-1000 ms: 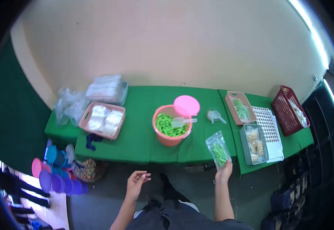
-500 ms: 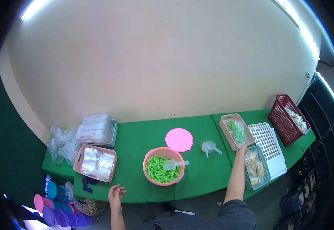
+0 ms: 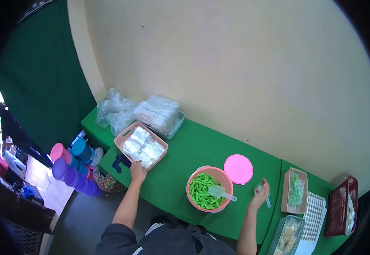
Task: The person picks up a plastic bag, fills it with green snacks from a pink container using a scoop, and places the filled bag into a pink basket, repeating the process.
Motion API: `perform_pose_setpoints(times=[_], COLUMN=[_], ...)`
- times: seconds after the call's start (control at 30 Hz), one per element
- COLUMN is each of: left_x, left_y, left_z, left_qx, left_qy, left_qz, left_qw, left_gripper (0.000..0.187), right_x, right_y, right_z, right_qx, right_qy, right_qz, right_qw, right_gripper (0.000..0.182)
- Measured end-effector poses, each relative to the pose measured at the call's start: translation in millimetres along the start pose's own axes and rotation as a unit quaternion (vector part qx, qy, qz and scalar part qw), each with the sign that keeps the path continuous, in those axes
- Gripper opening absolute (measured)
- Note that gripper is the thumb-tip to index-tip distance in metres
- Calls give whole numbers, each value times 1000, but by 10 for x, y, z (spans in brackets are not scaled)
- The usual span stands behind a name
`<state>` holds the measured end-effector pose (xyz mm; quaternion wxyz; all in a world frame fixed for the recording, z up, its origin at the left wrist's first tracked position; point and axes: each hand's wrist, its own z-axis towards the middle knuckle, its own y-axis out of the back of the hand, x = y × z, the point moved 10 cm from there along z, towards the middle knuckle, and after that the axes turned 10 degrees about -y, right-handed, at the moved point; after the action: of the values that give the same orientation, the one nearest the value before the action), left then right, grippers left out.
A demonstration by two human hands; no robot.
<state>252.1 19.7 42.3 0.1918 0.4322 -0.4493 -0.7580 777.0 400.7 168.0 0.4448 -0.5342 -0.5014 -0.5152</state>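
My left hand (image 3: 138, 172) is at the front rim of a pink basket (image 3: 161, 156) holding clear plastic bags (image 3: 144, 146). Its fingers are bunched together beside the bags; whether a bag is between them is hidden. My right hand (image 3: 260, 196) is over the table, its fingers apart and nothing seen in them. Below it, partly covered, is a clear measuring scoop (image 3: 268, 202). Between my hands stands a pink tub (image 3: 190, 199) of green stick-shaped snack pieces (image 3: 204, 191), with a clear scoop (image 3: 221, 192) lying on them.
A pink lid (image 3: 238, 169) lies behind the tub. On the right are a basket (image 3: 285, 191) with green-filled bags, a grey-green basket (image 3: 275, 238), sticker sheets (image 3: 314, 216) and a maroon basket (image 3: 334, 212). Stacked plastic bags (image 3: 157, 112) stand back left. Colourful tubs (image 3: 76, 178) are beside the table.
The view has turned left. My right hand has left the right-hand basket of green-filled bags and come back near the small scoops. My left hand has reached the basket of plastic bags.
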Motion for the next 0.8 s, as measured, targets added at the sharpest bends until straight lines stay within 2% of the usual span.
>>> perform_pose_setpoints(times=[0.03, 0.1, 0.13, 0.2, 0.23, 0.27, 0.33, 0.37, 0.4, 0.47, 0.5, 0.53, 0.6, 0.63, 0.7, 0.73, 0.77, 0.8], left_x=[34, 60, 51, 77, 165, 120, 55, 33, 26, -112, -425, -545, -816, -987, -1561, -1858, -2240, -2626], left_y=[-57, -46, -27, -128, -231, -176, -73, -52, -74, 42, 316, 283, 536, 587, 722, 710, 736, 760], left_z=[15, 41, 92, 205, 293, 332, 391, 451, 489, 580, 550, 549, 439, 384, 150, 18, -143, -290], left_qx=[-6, -9, -12, 66, 99, 102, 198, 183, 183, 104, -10, -11, -158, -191, -200, -174, -160, -113], left_qy=[4, 42, 42, 42, 38, 36, 63, 41, 40, 40, 11, 10, -18, -53, -77, -87, -160, -217], left_qz=[0, 182, 180, 223, 268, 265, 273, 268, 264, 197, 173, 171, 80, -77, -147, -192, -129, -99], left_qw=[1000, 982, 983, 972, 957, 958, 939, 945, 946, 974, 985, 985, 984, 977, 966, 962, 966, 965], left_gripper=[38, 55, 55, 74, 92, 92, 103, 109, 109, 105, 95, 95, 86, 79, 75, 74, 73, 74], right_x=[95, 231, 287, 321, 338, 344, 320, 322, 316, 255, 235, 217, 180, 135, 129, 121, 120, 153], right_y=[-199, -466, -586, -726, -784, -836, -869, -896, -920, -890, -872, -871, -830, -844, -918, -1072, -1211, -1244], right_z=[-121, -344, -448, -577, -641, -704, -746, -760, -761, -691, -660, -632, -601, -594, -627, -711, -813, -858], right_qx=[42, 85, 116, 144, 163, 182, 186, 198, 210, 203, 203, 202, 193, 204, 215, 277, 336, 333], right_qy=[22, 47, 56, 66, 92, 118, 129, 129, 129, 129, 129, 128, 109, 94, 76, 33, -10, -12], right_qz=[-19, -34, -26, -22, -35, -50, -42, -52, -62, -74, -68, -61, -50, -63, -73, -32, 8, 8], right_qw=[999, 995, 991, 987, 982, 975, 973, 970, 967, 968, 968, 969, 974, 972, 971, 960, 942, 943], right_gripper=[35, 34, 31, 28, 25, 22, 20, 21, 21, 20, 20, 19, 19, 18, 19, 20, 24, 24])
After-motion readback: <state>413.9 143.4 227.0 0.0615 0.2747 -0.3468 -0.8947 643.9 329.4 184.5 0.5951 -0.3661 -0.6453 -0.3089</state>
